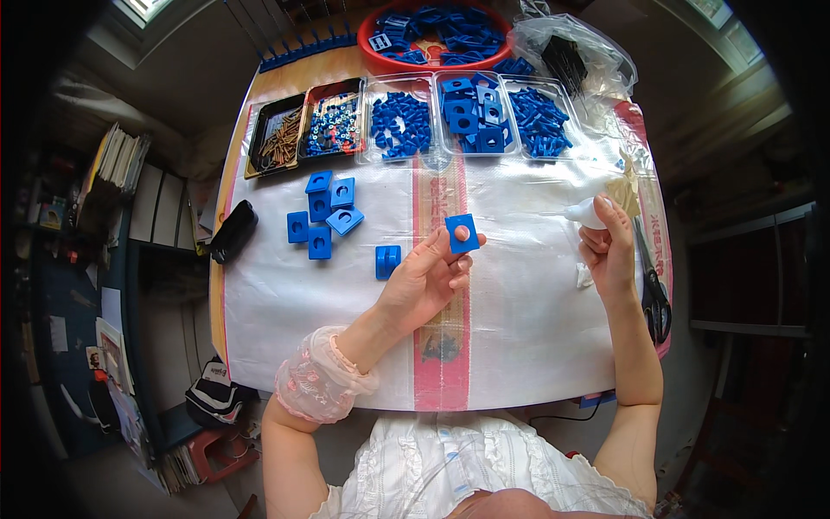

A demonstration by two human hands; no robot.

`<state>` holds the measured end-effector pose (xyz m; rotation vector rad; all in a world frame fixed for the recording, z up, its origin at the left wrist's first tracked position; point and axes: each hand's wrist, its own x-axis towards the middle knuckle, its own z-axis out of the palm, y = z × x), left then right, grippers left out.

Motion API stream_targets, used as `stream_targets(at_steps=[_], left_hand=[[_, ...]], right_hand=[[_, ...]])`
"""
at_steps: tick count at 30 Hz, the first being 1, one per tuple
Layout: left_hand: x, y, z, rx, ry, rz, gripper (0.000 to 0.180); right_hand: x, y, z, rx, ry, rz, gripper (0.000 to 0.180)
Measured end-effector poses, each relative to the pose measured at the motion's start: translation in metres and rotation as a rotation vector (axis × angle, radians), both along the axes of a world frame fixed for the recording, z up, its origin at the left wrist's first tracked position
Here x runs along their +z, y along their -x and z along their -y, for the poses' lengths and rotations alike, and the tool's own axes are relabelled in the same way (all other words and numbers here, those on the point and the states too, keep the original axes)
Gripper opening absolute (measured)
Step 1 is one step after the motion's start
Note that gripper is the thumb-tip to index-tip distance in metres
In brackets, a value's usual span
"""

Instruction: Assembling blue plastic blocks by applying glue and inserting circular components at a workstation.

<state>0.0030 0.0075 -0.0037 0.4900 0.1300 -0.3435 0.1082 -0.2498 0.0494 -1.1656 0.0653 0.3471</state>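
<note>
Blue square piece (469,246), flat-faced, round-holed, in left fingers (462,262)

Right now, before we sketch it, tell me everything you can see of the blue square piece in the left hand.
The blue square piece is a small, flat-faced block, plastic by its look, with a round hole near its middle. Part of the left hand shows through that hole. The thumb is at its left edge, with fingers behind it. It is held with its holed face toward the camera, slightly turned, over the pink-edged band. Its back is hidden.
</note>
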Motion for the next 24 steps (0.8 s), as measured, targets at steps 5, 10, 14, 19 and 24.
stream_targets(at_steps=[5, 10, 14, 19, 24], left_hand=[[0.0025, 0.0000, -0.0001, 0.027, -0.009, -0.031, 0.031], [0.0033, -0.0004, 0.0003, 0.043, -0.017, -0.048, 0.030], [0.0052, -0.0009, 0.0008, 0.043, -0.027, -0.052, 0.030], [0.0054, -0.0011, 0.0013, 0.043, -0.028, -0.056, 0.031], [0.0044, -0.0010, 0.0000, 0.038, -0.026, -0.048, 0.031]], right_hand=[[-0.0025, -0.0006, 0.0034, 0.081, -0.008, 0.022, 0.019], [-0.0037, 0.0005, 0.0008, 0.104, 0.019, 0.015, 0.018], [-0.0067, -0.0004, 0.0018, 0.144, 0.014, 0.032, 0.016], [-0.0080, -0.0010, 0.0015, 0.147, 0.020, 0.040, 0.014], [-0.0087, -0.0005, 0.0011, 0.151, 0.022, 0.035, 0.014]])
